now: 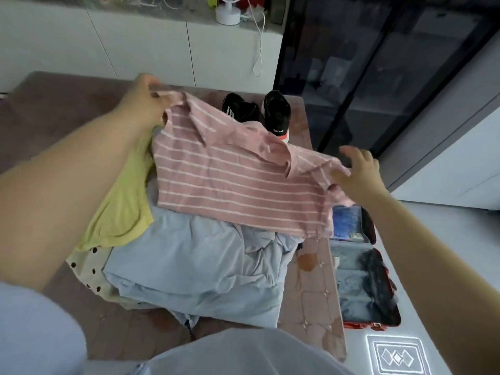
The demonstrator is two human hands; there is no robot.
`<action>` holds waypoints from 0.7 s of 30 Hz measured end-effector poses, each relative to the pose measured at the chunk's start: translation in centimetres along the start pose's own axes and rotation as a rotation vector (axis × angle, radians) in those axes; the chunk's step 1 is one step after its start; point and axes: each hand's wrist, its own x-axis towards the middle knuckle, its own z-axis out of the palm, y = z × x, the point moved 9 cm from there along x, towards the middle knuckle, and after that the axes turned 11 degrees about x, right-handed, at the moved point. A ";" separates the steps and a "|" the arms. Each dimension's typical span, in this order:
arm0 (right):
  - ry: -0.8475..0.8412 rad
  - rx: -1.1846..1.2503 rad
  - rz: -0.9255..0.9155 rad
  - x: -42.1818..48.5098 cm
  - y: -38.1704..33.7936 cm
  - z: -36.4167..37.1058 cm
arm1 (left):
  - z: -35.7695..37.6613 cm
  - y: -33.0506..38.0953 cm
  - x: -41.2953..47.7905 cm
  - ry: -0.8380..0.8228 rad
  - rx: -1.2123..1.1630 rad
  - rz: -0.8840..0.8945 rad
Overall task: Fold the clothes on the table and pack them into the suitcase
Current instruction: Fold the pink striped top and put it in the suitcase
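A pink shirt with white stripes (230, 180) hangs spread above the pile of clothes. My left hand (143, 100) pinches its far left corner near the collar. My right hand (357, 171) holds its right sleeve between thumb and palm, the other fingers spread. Under it lie a light blue garment (194, 266), a yellow top (121, 207) and a cream piece with dark dots (86, 269) on the table (313, 301). The red suitcase (362, 277) lies open on the floor to the right, with dark and blue items inside.
A pair of black sneakers (257, 109) stands at the table's far end. White cabinets with a small fan (227, 9) run along the back. A dark glass door (378, 77) stands at the right. A patterned light patch (396, 355) marks the floor.
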 end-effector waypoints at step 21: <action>-0.132 -0.014 -0.329 -4.0 1.3 9.3 | 5.4 -1.3 -8.4 -0.143 0.540 0.622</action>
